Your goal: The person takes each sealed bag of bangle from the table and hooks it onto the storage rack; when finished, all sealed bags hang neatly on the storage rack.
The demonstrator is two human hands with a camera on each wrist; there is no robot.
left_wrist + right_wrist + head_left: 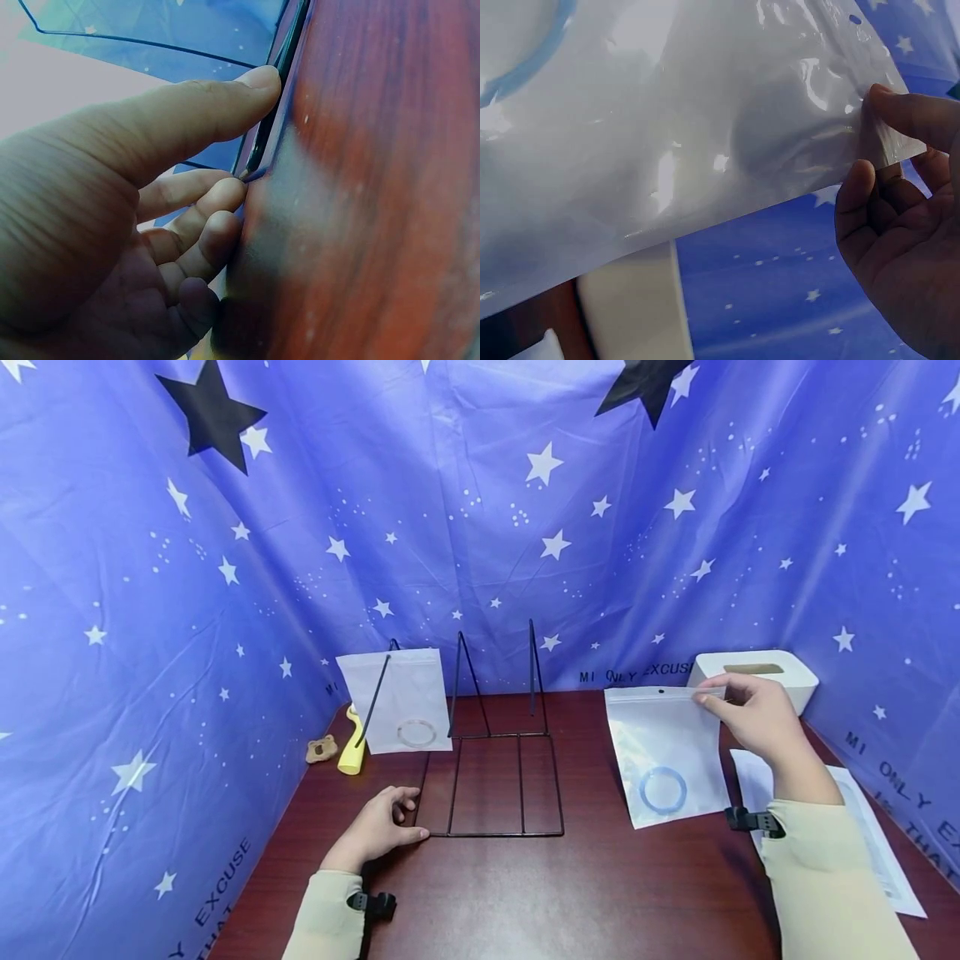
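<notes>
A black wire rack with upright dividers stands on the dark red-brown table. My left hand pinches its near left corner, thumb on the wire and fingertips against the frame, close up in the left wrist view. In the rack's leftmost slot stands a white zip bag with a faint pinkish ring inside, partly behind a divider wire. On the right, my right hand pinches the top right corner of another zip bag. That bag hangs upright, a blue ring showing through its clear front.
A white box with a slot in its top sits behind my right hand. Printed paper sheets lie under my right forearm. Left of the rack are a yellow plastic object and a small brown bear-shaped piece. Blue star-patterned curtains surround the table.
</notes>
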